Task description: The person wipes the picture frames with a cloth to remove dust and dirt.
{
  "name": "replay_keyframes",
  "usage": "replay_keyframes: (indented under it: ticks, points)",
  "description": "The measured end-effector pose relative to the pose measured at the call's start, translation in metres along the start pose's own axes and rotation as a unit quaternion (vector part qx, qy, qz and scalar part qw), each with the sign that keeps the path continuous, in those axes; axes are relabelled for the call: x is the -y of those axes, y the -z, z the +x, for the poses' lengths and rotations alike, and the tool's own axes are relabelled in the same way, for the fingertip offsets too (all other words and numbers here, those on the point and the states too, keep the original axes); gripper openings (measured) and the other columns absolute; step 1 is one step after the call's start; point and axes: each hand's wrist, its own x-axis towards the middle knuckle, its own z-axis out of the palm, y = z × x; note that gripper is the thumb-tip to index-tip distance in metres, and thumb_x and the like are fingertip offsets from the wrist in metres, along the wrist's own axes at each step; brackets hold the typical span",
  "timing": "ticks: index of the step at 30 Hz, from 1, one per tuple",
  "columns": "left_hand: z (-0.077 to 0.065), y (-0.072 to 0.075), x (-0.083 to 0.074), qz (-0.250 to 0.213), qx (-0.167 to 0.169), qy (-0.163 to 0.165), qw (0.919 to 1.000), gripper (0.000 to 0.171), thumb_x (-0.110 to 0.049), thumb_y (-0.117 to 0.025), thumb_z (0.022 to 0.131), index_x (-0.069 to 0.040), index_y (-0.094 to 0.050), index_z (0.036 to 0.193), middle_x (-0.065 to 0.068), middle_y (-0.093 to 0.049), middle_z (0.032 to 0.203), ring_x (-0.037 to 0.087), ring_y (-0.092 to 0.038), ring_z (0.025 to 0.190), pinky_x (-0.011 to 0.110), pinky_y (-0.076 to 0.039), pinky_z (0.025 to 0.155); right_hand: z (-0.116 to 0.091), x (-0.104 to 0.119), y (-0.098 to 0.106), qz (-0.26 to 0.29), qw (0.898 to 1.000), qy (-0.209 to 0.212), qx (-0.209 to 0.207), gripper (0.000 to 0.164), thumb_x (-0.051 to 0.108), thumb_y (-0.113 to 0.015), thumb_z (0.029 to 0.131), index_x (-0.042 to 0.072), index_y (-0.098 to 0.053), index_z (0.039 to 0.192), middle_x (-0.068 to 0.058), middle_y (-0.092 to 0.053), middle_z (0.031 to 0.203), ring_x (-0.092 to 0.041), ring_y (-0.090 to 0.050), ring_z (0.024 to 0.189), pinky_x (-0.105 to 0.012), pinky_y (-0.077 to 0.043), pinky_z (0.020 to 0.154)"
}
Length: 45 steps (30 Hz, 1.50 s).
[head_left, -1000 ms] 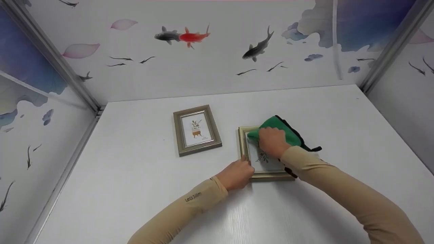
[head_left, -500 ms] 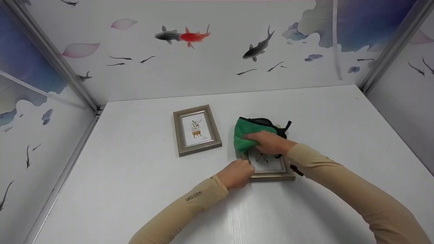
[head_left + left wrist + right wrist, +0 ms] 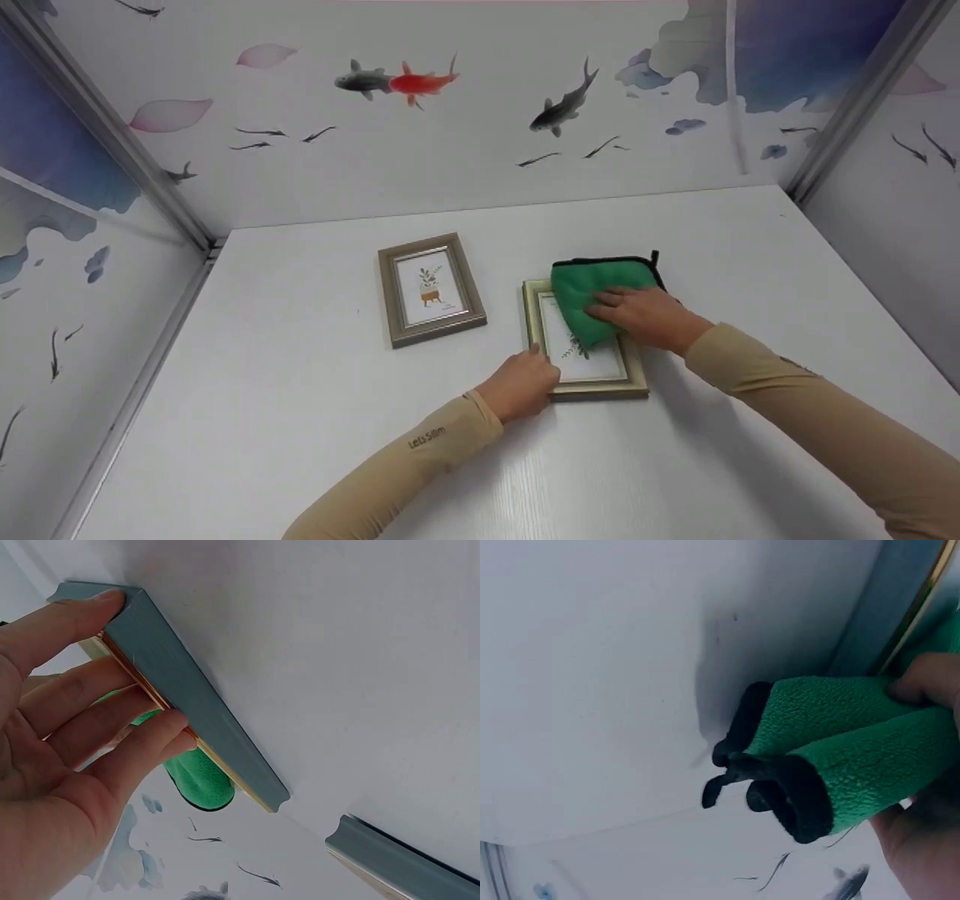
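Green cloth (image 3: pixel 589 289) hides the upper right of the gold frame (image 3: pixel 592 388), one of two frames on the white table (image 3: pixel 337 420). The right hand (image 3: pixel 649 319), partly cut off in its wrist view, grips the cloth, fingers extended; the left hand (image 3: pixel 521 386) pinches the gold frame's lower left. One sleeve (image 3: pixel 420 450) reads "Lets Slim"; the brown frame (image 3: pixel 431 289) bears illegible lettering (image 3: pixel 452 308).

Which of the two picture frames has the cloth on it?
The gold frame on the right, partly covered by the green cloth; the brown frame on the left lies uncovered.
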Motion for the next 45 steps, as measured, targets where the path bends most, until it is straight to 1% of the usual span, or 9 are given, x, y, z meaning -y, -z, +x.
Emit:
replay_keyframes:
  ticks: [7, 11, 15, 19, 22, 28, 37, 41, 45]
  points:
    - [-0.003, 0.002, 0.000, 0.023, -0.011, 0.001, 0.9997, 0.005, -0.010, -0.071, 0.085, -0.008, -0.074, 0.089, 0.006, -0.069, 0.082, 0.019, -0.066, 0.083, 0.030, -0.055, 0.068, 0.007, 0.029, -0.003, -0.031, 0.995, -0.083, -0.038, 0.030, 0.000, -0.069, 0.087, -0.007, -0.056, 0.113, -0.023, -0.061, 0.101, -0.038, -0.060, 0.096, -0.043, -0.055, 0.066]
    - [-0.003, 0.003, 0.001, 0.023, -0.015, -0.003, 0.9996, 0.004, -0.012, -0.070, 0.086, -0.008, -0.073, 0.087, 0.004, -0.068, 0.082, 0.016, -0.064, 0.077, 0.028, -0.054, 0.065, 0.023, 0.040, 0.000, 0.063, 0.986, -0.148, -0.047, 0.015, 0.004, -0.061, 0.092, -0.007, -0.056, 0.102, -0.018, -0.059, 0.085, -0.035, -0.061, 0.081, -0.043, -0.053, 0.059]
    - [-0.003, 0.003, 0.000, 0.007, -0.011, -0.009, 0.9999, 0.005, -0.012, -0.072, 0.085, -0.008, -0.072, 0.083, 0.003, -0.066, 0.077, 0.015, -0.061, 0.072, 0.029, -0.052, 0.064, 0.040, 0.048, 0.003, 0.196, 0.960, -0.190, -0.071, 0.007, 0.004, -0.055, 0.094, -0.002, -0.055, 0.097, -0.014, -0.057, 0.075, -0.032, -0.060, 0.069, -0.046, -0.050, 0.057]
    - [-0.003, 0.002, 0.001, -0.009, -0.013, -0.016, 0.9997, 0.005, -0.011, -0.073, 0.084, -0.007, -0.072, 0.081, 0.002, -0.064, 0.070, 0.012, -0.055, 0.063, 0.028, -0.049, 0.059, 0.054, 0.057, 0.004, 0.310, 0.935, -0.147, -0.085, 0.027, 0.002, -0.051, 0.095, -0.007, -0.054, 0.121, -0.019, -0.064, 0.096, -0.031, -0.062, 0.084, -0.048, -0.051, 0.073]
    - [-0.003, 0.000, 0.002, -0.014, -0.019, -0.024, 0.9994, 0.007, -0.010, -0.072, 0.084, -0.008, -0.071, 0.077, -0.001, -0.061, 0.066, 0.009, -0.051, 0.058, 0.026, -0.047, 0.056, 0.060, 0.063, 0.006, 0.356, 0.929, -0.083, -0.058, 0.041, 0.001, -0.051, 0.096, -0.004, -0.047, 0.136, -0.021, -0.060, 0.122, -0.032, -0.058, 0.106, -0.049, -0.045, 0.091]
    - [-0.003, 0.000, 0.004, -0.001, -0.035, -0.032, 0.9989, 0.014, -0.010, -0.070, 0.085, -0.009, -0.069, 0.071, -0.001, -0.060, 0.063, 0.009, -0.054, 0.059, 0.025, -0.047, 0.057, 0.058, 0.061, 0.008, 0.340, 0.940, -0.007, 0.007, 0.045, 0.001, -0.052, 0.096, 0.000, -0.045, 0.141, -0.023, -0.040, 0.145, -0.038, -0.037, 0.133, -0.051, -0.033, 0.104]
    - [-0.002, 0.000, 0.002, 0.008, -0.037, -0.027, 0.9989, 0.008, -0.009, -0.071, 0.084, -0.008, -0.070, 0.076, 0.000, -0.061, 0.065, 0.008, -0.053, 0.059, 0.026, -0.048, 0.055, 0.036, 0.034, 0.008, 0.312, 0.949, 0.021, 0.033, 0.051, -0.009, -0.051, 0.092, 0.002, -0.045, 0.141, -0.018, -0.046, 0.142, -0.033, -0.050, 0.123, -0.048, -0.039, 0.101]
    - [-0.002, -0.001, 0.001, 0.022, -0.031, -0.020, 0.9991, 0.005, -0.011, -0.071, 0.084, -0.007, -0.071, 0.081, 0.002, -0.064, 0.072, 0.012, -0.059, 0.070, 0.027, -0.051, 0.064, 0.019, 0.020, 0.008, 0.227, 0.973, 0.018, 0.038, 0.048, -0.011, -0.058, 0.089, 0.000, -0.051, 0.135, -0.019, -0.054, 0.134, -0.035, -0.053, 0.120, -0.048, -0.042, 0.097]
    - [-0.001, 0.001, 0.001, 0.016, -0.014, -0.011, 0.9997, 0.008, -0.015, -0.071, 0.086, -0.007, -0.073, 0.087, 0.003, -0.067, 0.077, 0.015, -0.062, 0.075, 0.028, -0.052, 0.071, 0.000, 0.014, 0.011, 0.122, 0.992, -0.025, 0.030, 0.038, -0.008, -0.063, 0.087, -0.001, -0.057, 0.124, -0.020, -0.061, 0.123, -0.037, -0.057, 0.114, -0.049, -0.046, 0.091]
